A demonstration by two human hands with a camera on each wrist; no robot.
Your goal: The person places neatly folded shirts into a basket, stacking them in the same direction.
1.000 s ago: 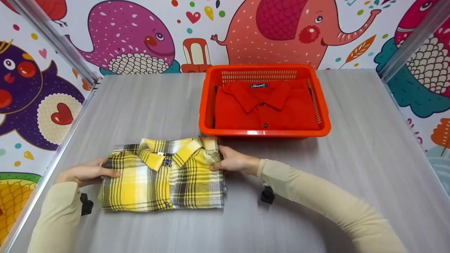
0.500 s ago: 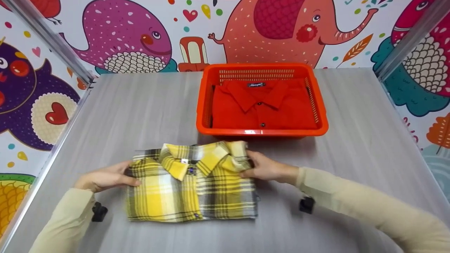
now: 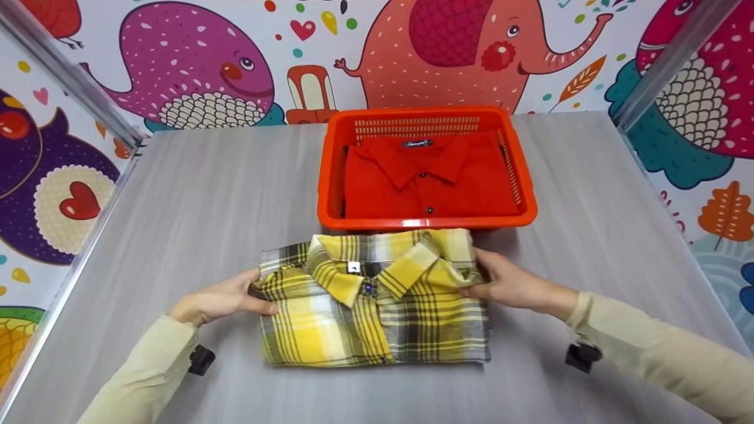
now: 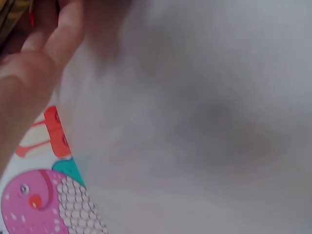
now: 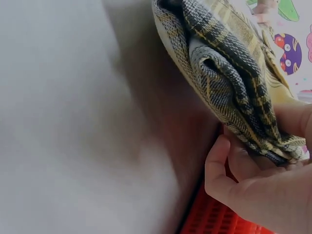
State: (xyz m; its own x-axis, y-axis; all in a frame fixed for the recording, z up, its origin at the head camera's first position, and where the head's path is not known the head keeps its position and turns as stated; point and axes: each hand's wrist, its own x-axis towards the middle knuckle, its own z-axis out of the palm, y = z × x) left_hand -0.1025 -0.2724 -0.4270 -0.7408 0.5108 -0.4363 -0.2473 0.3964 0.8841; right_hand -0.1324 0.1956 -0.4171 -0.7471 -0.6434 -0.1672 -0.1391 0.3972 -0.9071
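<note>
A folded yellow, black and white plaid shirt [image 3: 330,330] is held by its two sides, collar toward the far side. My left hand [image 3: 227,299] grips its left edge, thumb on top and fingers underneath. On the right edge my right hand [image 3: 518,282] pinches the layers the same way. In the right wrist view the folded layers of the plaid shirt [image 5: 229,73] hang above the table, over a shadow, with fingers under them. Just beyond the shirt stands an orange-red basket [image 3: 427,223]; a folded red shirt [image 3: 383,197] lies inside it, collar up.
The grey table [image 3: 194,194] is bordered by cartoon-printed walls [image 3: 318,47] with metal corner posts. The basket stands near the back wall, its front rim close to the plaid shirt's collar.
Both hands have carried the plaid shirt to the right, from left of the basket to in front of it. The head view has shifted slightly. The basket and red shirt stay put.
</note>
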